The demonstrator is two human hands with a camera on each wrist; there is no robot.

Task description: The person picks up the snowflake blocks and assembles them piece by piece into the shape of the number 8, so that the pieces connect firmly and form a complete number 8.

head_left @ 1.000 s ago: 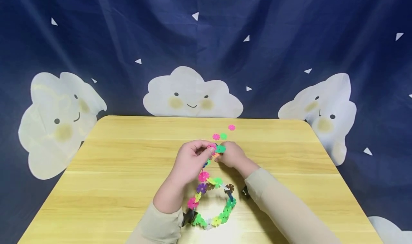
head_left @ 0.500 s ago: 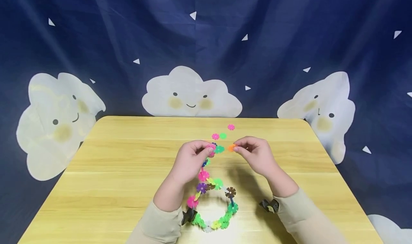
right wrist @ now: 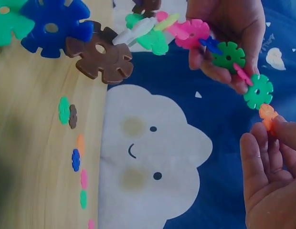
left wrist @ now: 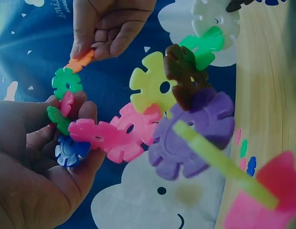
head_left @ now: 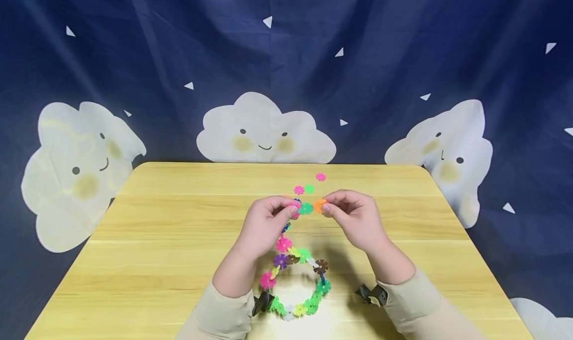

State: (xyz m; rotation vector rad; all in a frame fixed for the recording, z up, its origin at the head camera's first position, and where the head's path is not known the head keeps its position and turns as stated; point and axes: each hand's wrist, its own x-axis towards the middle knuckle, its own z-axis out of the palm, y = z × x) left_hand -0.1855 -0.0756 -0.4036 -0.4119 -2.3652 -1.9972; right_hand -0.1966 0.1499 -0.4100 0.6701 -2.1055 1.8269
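In the head view my left hand (head_left: 264, 228) pinches a pink snowflake disc (head_left: 293, 209) near the end of a chain of interlocked plastic snowflake discs. The chain's last piece is a green disc (head_left: 306, 209), beyond my left fingertips. My right hand (head_left: 358, 220) pinches an orange snowflake disc (left wrist: 81, 61) between thumb and fingers. In the right wrist view the orange disc (right wrist: 268, 117) meets the edge of the green disc (right wrist: 258, 91); how deep they slot together I cannot tell. A purple disc (left wrist: 191, 133) and a brown disc (right wrist: 100, 51) belong to the chain, which bends into a ring below.
Loose discs lie on the wooden table (head_left: 179, 240) beyond my hands, among them a pink one (head_left: 321, 177) and a green one (head_left: 309, 189). A dark blue curtain (head_left: 304, 46) with clouds hangs behind the far edge.
My right hand turned and moved right with the orange disc, opening a gap from the green disc. Then the orange disc came back left against the green one. My left hand barely moved.
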